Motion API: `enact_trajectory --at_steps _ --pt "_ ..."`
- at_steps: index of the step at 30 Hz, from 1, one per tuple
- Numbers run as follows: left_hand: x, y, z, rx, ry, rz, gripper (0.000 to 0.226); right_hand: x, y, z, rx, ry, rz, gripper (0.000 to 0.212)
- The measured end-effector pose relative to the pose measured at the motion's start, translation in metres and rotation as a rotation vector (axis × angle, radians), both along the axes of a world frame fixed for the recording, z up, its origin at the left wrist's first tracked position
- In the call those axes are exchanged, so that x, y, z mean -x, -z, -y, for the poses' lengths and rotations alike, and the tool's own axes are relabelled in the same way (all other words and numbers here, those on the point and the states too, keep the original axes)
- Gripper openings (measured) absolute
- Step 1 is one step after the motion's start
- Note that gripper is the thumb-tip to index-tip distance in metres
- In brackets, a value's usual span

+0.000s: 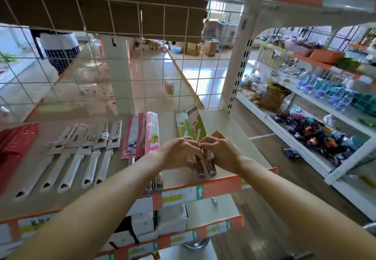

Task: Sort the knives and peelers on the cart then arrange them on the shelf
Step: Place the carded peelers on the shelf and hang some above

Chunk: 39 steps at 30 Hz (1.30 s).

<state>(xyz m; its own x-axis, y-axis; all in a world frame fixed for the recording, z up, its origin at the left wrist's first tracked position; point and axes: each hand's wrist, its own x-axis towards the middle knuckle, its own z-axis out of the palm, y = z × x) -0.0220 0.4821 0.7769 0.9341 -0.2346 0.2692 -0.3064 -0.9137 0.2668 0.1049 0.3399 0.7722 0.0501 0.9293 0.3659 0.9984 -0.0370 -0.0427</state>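
On the beige shelf point(234, 137) lie two knives in green-printed card sleeves point(190, 126) with dark brown handles point(205, 168) pointing at me. My left hand point(181, 152) and my right hand point(220, 151) meet over them, fingers curled on the sleeves and handles where they join. Left of these lie knives in pink sleeves point(142, 135), their handles reaching the shelf's front edge. Further left is a row of several white-handled knives point(81, 158) in grey card sleeves.
A red packet point(14, 147) lies at the shelf's far left. A wire grid point(114, 60) backs the shelf. White boxes point(162, 221) sit on the shelf below. Another stocked shelf unit point(317, 121) stands to the right across a narrow aisle.
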Motion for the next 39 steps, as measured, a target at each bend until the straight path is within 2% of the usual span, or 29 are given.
enact_trajectory --at_steps 8,12,15,17,19,22,24,26,30,33,39 --pt "0.002 -0.009 0.002 0.042 -0.139 -0.141 0.032 -0.002 -0.005 -0.001 0.078 -0.077 0.022 0.034" --pt "0.0 -0.017 -0.001 0.07 -0.229 -0.223 0.025 -0.005 -0.007 0.003 0.139 -0.052 0.009 0.033" --pt "-0.003 -0.017 -0.003 0.065 -0.33 -0.205 0.023 -0.007 -0.011 0.006 0.185 -0.039 -0.018 0.039" --pt "-0.006 -0.016 -0.004 0.042 -0.443 -0.176 0.026 -0.01 -0.013 0.007 0.214 -0.034 -0.078 0.048" --pt "-0.011 -0.015 -0.004 0.059 -0.582 -0.188 0.036 -0.014 -0.012 0.003 0.165 0.061 -0.232 0.052" --pt "-0.019 -0.01 -0.001 0.011 -0.718 -0.35 0.062 -0.015 -0.01 -0.011 0.033 0.315 -0.431 0.035" --pt "-0.024 -0.005 0.003 -0.067 -0.749 -0.458 0.076 -0.011 -0.01 -0.02 0.151 0.432 -0.475 0.039" --pt "-0.029 -0.002 0.005 -0.047 -0.762 -0.535 0.079 -0.007 -0.012 -0.026 0.264 0.463 -0.515 0.045" --pt "-0.033 -0.003 0.006 -0.021 -0.757 -0.635 0.076 -0.002 -0.013 -0.035 0.352 0.43 -0.449 0.027" --pt "-0.032 0.002 0.006 -0.086 -0.756 -0.645 0.073 -0.001 -0.014 -0.036 0.362 0.418 -0.471 0.031" --pt "-0.027 0.009 0.017 -0.033 -0.775 -0.59 0.068 -0.003 -0.013 -0.029 0.357 0.391 -0.479 0.042"
